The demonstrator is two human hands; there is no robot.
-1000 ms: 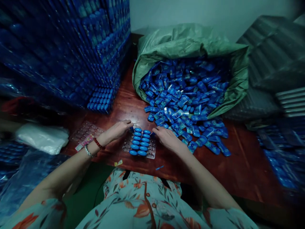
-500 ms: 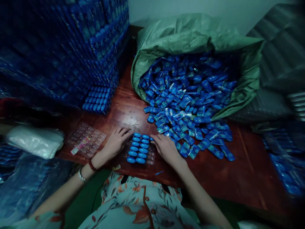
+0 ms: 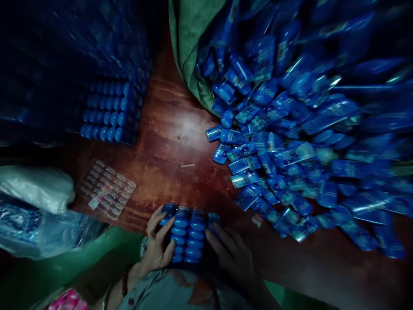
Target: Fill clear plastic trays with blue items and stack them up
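At the table's near edge, two columns of glossy blue oval pieces (image 3: pixel 187 234) stand in rows close against my body. My left hand (image 3: pixel 158 241) is curled at their left side, its fingers closed around a blue packet (image 3: pixel 168 212) with the thumb against the column. On the other side, my right hand (image 3: pixel 230 252) has its fingers bent onto another dark blue packet (image 3: pixel 213 218). Shadow and blur hide part of the right fingers. The clear tray that showed under the columns earlier is hidden now.
Loose blue packets (image 3: pixel 267 155) spill from a green sack (image 3: pixel 190 47) across the right side. Filled blue trays (image 3: pixel 105 114) are stacked at the left. Below them lie a clear moulded tray (image 3: pixel 108 189) and a white plastic bundle (image 3: pixel 35 189) on the wooden table (image 3: pixel 161 142).
The view has tilted down and moved closer to the table. Blue packets now lie at both outer sides of the two columns, under my fingers. My left hand has gone from spread to curled.
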